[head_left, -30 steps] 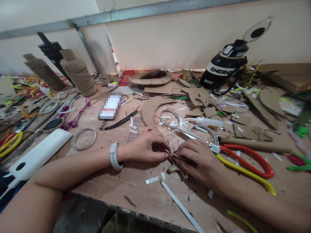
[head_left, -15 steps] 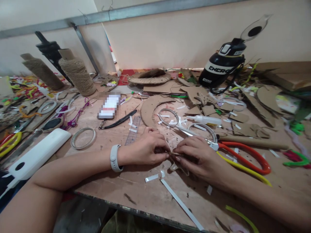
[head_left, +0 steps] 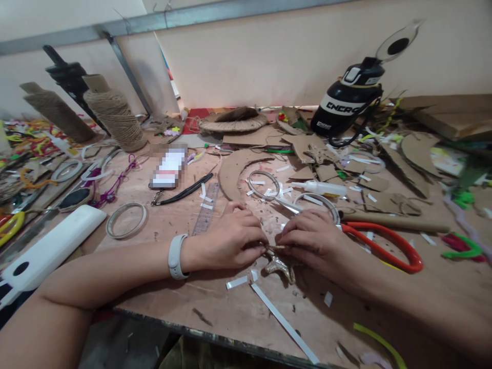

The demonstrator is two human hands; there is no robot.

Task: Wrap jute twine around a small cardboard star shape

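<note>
Below the centre of the frame, our left hand [head_left: 235,239] and right hand [head_left: 312,240] pinch the small brown piece [head_left: 278,265] near its upper edge; we judge it light, rather stiff, best held by edges

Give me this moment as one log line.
left hand: pinching brown craft piece | right hand: holding same piece | nearby: scissors, long white strip, clear ruler

Grey wristband [head_left: 177,256] (worn left), bare forearms [head_left: 115,273]

hands [head_left: 236,238] [head_left: 313,241]: 2 | twine spools [head_left: 115,120] [head_left: 57,111]: 2 | drink bottle [head_left: 338,105]: 1 | phone [head_left: 169,166]: 1 | ruler [head_left: 205,211]: 1 | wristband [head_left: 176,256]: 1
</note>
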